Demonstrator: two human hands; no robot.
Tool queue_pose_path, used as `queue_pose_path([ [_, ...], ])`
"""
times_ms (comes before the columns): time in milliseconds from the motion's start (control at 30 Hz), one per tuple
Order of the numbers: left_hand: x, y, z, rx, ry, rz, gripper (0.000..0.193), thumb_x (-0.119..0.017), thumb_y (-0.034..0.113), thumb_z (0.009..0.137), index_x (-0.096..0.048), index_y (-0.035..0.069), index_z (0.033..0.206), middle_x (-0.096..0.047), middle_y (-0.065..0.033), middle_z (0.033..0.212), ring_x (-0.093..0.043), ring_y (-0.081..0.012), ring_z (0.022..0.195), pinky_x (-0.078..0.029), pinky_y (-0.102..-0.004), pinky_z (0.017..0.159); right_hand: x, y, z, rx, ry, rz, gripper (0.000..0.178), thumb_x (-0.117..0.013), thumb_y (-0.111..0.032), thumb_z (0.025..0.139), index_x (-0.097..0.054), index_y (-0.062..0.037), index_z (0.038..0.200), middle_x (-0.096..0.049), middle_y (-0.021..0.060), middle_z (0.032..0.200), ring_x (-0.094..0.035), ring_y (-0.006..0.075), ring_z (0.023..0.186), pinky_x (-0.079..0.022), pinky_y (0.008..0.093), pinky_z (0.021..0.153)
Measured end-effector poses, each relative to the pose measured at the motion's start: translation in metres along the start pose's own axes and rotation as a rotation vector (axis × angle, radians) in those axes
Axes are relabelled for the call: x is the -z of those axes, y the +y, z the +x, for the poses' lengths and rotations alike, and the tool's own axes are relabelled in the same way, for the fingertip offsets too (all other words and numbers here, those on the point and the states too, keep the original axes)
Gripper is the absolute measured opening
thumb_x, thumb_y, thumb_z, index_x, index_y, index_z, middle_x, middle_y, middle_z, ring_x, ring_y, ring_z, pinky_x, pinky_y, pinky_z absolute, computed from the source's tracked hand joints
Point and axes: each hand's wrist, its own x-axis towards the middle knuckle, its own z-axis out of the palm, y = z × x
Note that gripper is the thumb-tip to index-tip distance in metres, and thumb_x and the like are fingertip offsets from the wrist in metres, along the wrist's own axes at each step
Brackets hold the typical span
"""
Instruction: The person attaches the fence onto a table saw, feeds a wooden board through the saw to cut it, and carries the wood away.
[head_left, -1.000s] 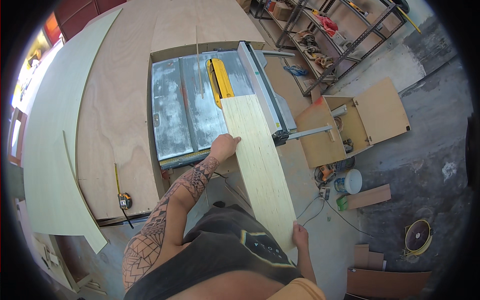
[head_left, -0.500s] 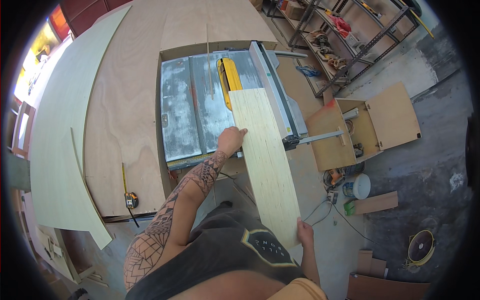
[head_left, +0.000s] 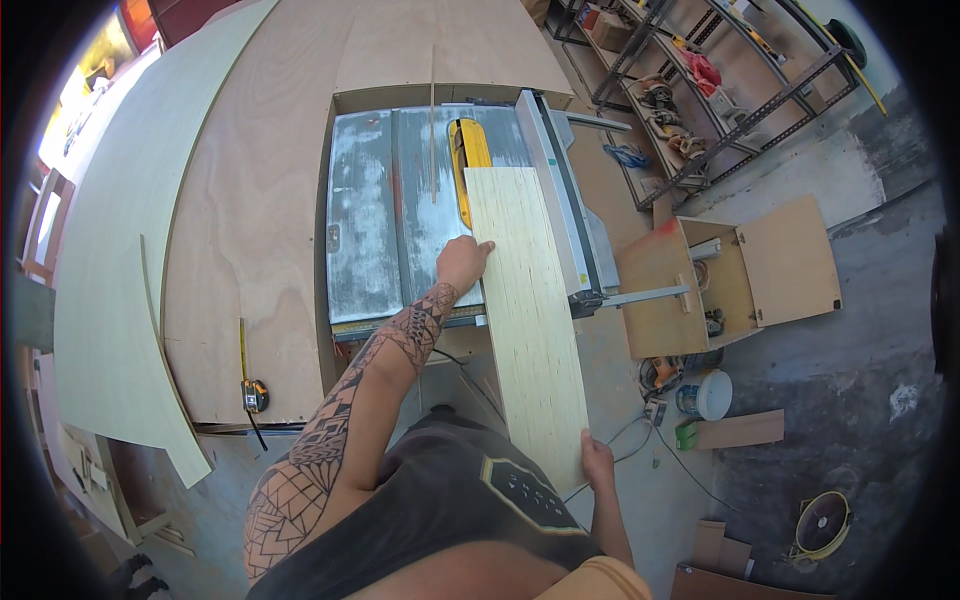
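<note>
A long pale plywood board (head_left: 530, 320) lies with its far part on the grey table saw top (head_left: 365, 220), its near part jutting toward my body. Its far end overlaps the yellow throat plate (head_left: 476, 145), and its right side runs close along the saw's fence (head_left: 552, 185). My left hand (head_left: 463, 264) is closed at the board's left edge, near the front of the saw. At the near right corner, my right hand (head_left: 597, 462) grips the board, thumb on the side and other fingers mostly hidden. I cannot make out the blade itself.
Plywood sheeting (head_left: 250, 200) surrounds the saw's left and far sides; a tape measure (head_left: 255, 396) and a thin wood strip (head_left: 433, 120) rest there and across the saw. Right stand an open wooden box (head_left: 650, 290), a white bucket (head_left: 706, 395), cables and a metal shelf (head_left: 690, 150).
The board has slid a little forward, its far end reaching farther along the yellow throat plate. Both hands have moved with it, and the whole view has shifted slightly.
</note>
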Motion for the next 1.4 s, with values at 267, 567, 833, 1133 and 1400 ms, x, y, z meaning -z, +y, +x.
queue_pose_path([
  [267,0.009,0.007,0.008,0.082,0.072,-0.092,0.058,-0.067,0.051,0.099,-0.074,-0.005,0.108,-0.077,-0.0258,0.108,-0.075,-0.0417,0.102,-0.06,-0.0499,0.089,0.001,-0.022,0.01,0.03,-0.067,-0.061,0.079,-0.055,-0.066,0.102,-0.075,0.0088,0.115,-0.078,0.0242,0.107,-0.074,0.0293,0.101,-0.054,0.0416,0.091],
  [567,-0.011,-0.012,-0.026,-0.079,0.062,-0.015,0.055,-0.067,0.049,0.099,-0.074,-0.005,0.105,-0.075,-0.0271,0.108,-0.074,-0.0432,0.103,-0.059,-0.0521,0.089,-0.004,-0.033,0.013,0.047,-0.06,-0.08,0.083,-0.053,-0.069,0.102,-0.073,0.0097,0.121,-0.076,0.0256,0.114,-0.073,0.0323,0.108,-0.053,0.0417,0.095],
  [833,-0.028,-0.02,-0.071,-0.144,-0.031,0.024,0.061,-0.064,0.054,0.101,-0.074,-0.007,0.098,-0.075,-0.0291,0.098,-0.074,-0.045,0.095,-0.06,-0.0521,0.084,-0.002,-0.04,0.011,0.007,-0.084,-0.021,0.084,-0.053,-0.069,0.102,-0.072,0.0099,0.125,-0.076,0.0247,0.118,-0.072,0.0308,0.11,-0.053,0.041,0.097],
  [1133,-0.018,-0.011,-0.047,-0.09,-0.017,0.023,0.059,-0.062,0.052,0.102,-0.075,-0.006,0.105,-0.076,-0.0272,0.104,-0.075,-0.0439,0.1,-0.06,-0.0517,0.087,-0.002,-0.063,0.033,0.055,-0.146,-0.042,0.086,-0.052,-0.07,0.102,-0.071,0.0118,0.123,-0.076,0.0258,0.115,-0.072,0.0304,0.109,-0.053,0.0405,0.097],
  [1400,-0.003,0.0,-0.014,-0.042,0.03,-0.016,0.061,-0.063,0.053,0.101,-0.074,-0.006,0.103,-0.076,-0.0273,0.103,-0.075,-0.0429,0.099,-0.06,-0.0498,0.086,-0.01,-0.103,0.052,0.138,-0.111,-0.028,0.086,-0.054,-0.069,0.102,-0.073,0.0129,0.115,-0.077,0.0233,0.105,-0.072,0.028,0.101,-0.053,0.0391,0.092],
])
